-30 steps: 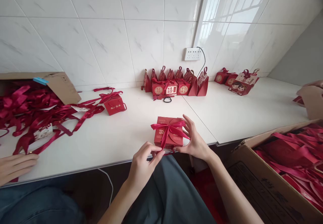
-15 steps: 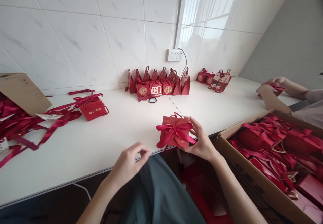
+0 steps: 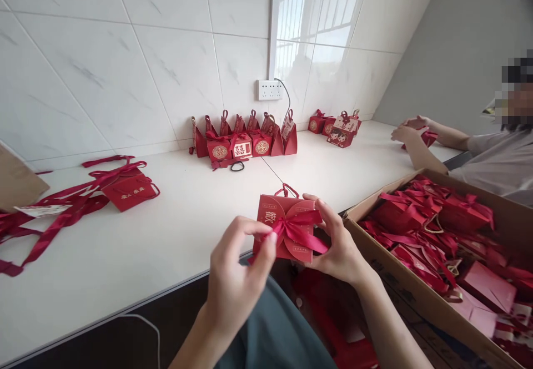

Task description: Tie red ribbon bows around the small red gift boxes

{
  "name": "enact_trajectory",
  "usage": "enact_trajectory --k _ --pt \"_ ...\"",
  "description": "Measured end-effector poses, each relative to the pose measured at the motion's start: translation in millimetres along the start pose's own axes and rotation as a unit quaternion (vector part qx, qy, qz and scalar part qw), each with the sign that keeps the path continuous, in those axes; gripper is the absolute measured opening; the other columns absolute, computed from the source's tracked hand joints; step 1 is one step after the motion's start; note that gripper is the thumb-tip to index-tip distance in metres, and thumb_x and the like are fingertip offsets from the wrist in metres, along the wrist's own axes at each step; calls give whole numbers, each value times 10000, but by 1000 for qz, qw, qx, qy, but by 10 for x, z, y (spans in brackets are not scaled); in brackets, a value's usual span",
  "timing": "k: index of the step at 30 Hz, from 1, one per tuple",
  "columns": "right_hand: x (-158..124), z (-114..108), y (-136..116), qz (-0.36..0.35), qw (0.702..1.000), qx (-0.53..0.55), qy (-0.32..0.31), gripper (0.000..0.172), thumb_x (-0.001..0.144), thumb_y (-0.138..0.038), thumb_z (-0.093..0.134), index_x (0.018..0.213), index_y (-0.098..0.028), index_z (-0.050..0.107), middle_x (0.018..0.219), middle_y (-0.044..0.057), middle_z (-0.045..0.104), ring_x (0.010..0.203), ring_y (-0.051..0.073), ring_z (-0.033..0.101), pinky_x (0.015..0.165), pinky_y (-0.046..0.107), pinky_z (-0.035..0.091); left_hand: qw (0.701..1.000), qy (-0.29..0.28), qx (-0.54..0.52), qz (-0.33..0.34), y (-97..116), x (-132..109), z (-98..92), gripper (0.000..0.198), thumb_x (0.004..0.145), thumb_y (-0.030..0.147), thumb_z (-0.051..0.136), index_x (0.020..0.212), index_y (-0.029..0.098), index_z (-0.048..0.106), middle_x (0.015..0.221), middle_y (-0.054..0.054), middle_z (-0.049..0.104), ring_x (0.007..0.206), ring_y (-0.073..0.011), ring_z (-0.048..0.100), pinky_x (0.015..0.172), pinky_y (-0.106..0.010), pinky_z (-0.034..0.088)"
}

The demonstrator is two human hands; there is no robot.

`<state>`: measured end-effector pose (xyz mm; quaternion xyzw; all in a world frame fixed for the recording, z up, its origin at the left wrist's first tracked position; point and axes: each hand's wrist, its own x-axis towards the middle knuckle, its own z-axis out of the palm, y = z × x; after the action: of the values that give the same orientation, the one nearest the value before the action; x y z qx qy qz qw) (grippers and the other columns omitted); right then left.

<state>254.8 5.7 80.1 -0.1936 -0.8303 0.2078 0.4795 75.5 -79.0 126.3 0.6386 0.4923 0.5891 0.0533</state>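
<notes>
A red gift box [image 3: 266,208] with gold print and a looped cord handle is held over the table's front edge. Across its top runs a shiny crimson ribbon bow [image 3: 302,230]. My right hand [image 3: 339,247] grips the box by its right side, thumb below and fingers behind the upper edge. With thumb and forefinger, my left hand [image 3: 241,263] pinches the left part of the bow. That end of the ribbon is partly hidden by the fingers.
A cardboard box [image 3: 353,216] full of red gift boxes stands at right. Small red boxes [image 3: 241,144] line the wall below a socket strip [image 3: 270,90]. Loose ribbons [image 3: 62,230] and another red box [image 3: 129,188] lie left. A co-worker's hands [image 3: 410,130] hold something red.
My left hand has come up from the table edge and closed on the bow. The box is tilted more toward me. The view has swung to the right.
</notes>
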Motion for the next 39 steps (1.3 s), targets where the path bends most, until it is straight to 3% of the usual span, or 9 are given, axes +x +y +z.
enact_trajectory --k 4,9,23,33,36,39 --pt "-55 13 -123 -4 998 53 30 982 687 -193 768 1438 -347 154 1462 105 321 1338 252 347 997 425 454 981 1 66 185 165 -125 79 188 750 16 606 885 145 584 732 -21 576 690 -128 532 634 -272 468" --pt "-74 -7 -208 -14 995 86 43 992 680 -157 773 1435 -351 160 1471 81 301 1355 237 317 1008 388 449 956 -4 123 267 229 -173 114 180 756 29 596 914 105 637 712 -35 597 672 -140 522 637 -330 461" --pt "-107 -42 -256 18 997 59 52 885 741 -288 723 1406 -408 153 1458 61 320 1342 295 330 948 479 491 949 -9 148 277 354 -161 96 184 716 27 626 875 117 649 693 -22 622 637 -128 567 656 -326 482" --pt "-132 -75 -273 25 996 57 66 907 714 -304 751 1410 -405 178 1444 65 339 1335 303 338 975 497 466 949 -19 151 276 390 -176 80 197 720 33 629 892 129 636 698 -13 628 639 -118 566 672 -318 487" --pt "-149 -110 -248 23 997 52 55 943 692 -267 771 1414 -397 179 1453 71 330 1328 294 354 983 468 465 957 -22 138 254 308 -76 2 182 758 63 611 927 132 603 709 -20 631 651 -121 575 658 -290 487" --pt "-172 -208 -179 81 995 26 58 998 646 -312 802 1419 -371 175 1454 100 328 1290 303 412 964 461 481 953 19 213 212 71 151 -90 150 796 94 575 929 163 582 690 -3 622 629 -115 567 655 -258 467"
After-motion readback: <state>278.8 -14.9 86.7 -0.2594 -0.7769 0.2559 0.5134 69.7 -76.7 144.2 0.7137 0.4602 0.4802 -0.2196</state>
